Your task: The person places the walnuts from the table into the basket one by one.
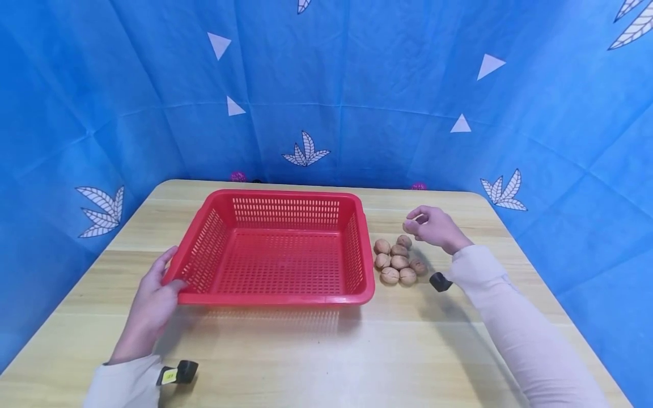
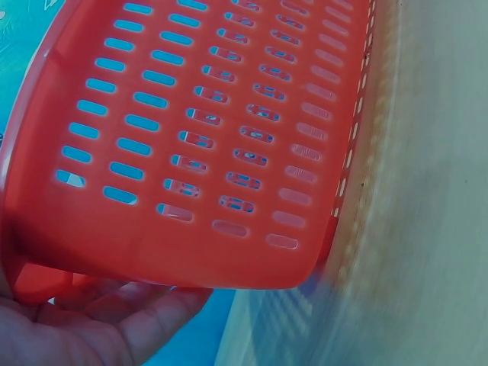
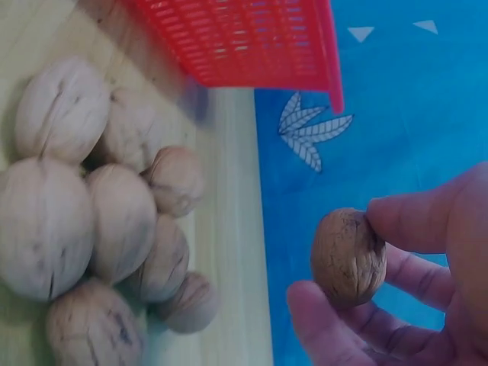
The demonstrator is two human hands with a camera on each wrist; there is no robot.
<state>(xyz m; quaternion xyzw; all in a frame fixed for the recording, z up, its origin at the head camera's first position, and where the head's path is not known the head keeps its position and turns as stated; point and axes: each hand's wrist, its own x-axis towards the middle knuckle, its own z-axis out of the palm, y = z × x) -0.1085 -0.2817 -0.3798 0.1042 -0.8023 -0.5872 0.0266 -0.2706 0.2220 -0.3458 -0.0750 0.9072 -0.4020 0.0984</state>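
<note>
A red plastic basket with slotted walls stands at the middle left of the table. My left hand grips its near left corner, the thumb over the rim; the left wrist view shows fingers beneath the rim of the basket. To the right of the basket lies a cluster of several walnuts. Just above and behind them, my right hand pinches one walnut between thumb and fingers. In the right wrist view this walnut is held apart from the loose walnuts.
The light wood table reaches back to a blue patterned curtain around its far and side edges. A black wrist camera sits below the right wrist, another black camera by the left wrist.
</note>
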